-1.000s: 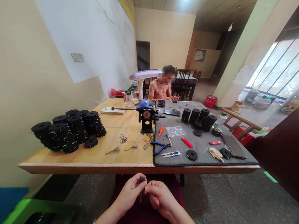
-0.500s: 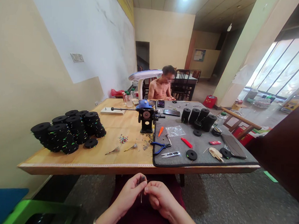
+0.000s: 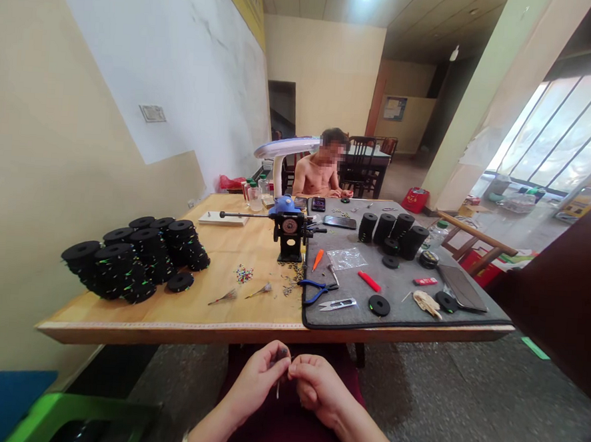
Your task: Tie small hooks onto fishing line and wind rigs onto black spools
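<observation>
Just in front of the table edge, my left hand is closed on a thin item with a dark upper end; a pale thin end sticks out below the fingers. My right hand is pinched beside it, its fingertips meeting my left thumb and forefinger. Whatever sits between the right fingertips is too small to make out. On the table beyond lie two small bundles of fine strands, white nippers, blue-handled pliers and a black foam spool.
A black hand-cranked winder stands mid-table by a desk lamp. Stacks of black foam spools fill the left side; more stacks stand on the grey mat at right. Another person sits across the table.
My hands stay together in nearly the same spot, the right fingertips shifting very slightly to the right. Across the table, the other person's hand has lifted a little.
</observation>
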Demonstrator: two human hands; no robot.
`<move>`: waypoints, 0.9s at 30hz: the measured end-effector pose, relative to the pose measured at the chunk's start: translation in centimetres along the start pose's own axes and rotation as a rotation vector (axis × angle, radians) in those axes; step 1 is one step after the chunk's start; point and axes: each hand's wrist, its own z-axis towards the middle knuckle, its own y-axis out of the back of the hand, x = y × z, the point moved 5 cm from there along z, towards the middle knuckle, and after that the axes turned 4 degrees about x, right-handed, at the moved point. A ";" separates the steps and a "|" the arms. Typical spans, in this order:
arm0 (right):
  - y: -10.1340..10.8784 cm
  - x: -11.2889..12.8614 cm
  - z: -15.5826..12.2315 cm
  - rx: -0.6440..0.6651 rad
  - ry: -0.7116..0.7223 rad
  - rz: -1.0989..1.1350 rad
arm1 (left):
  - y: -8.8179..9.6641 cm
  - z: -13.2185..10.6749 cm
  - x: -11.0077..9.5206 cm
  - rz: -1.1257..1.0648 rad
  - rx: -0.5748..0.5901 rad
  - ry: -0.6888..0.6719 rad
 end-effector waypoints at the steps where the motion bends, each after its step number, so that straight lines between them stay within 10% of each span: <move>1: 0.1 0.0 0.0 -0.001 0.006 -0.002 | 0.0 0.0 0.0 0.007 0.007 -0.004; 27: 1.6 1.3 0.1 -0.277 0.174 -0.387 | 0.0 -0.4 0.0 0.236 -0.016 -0.035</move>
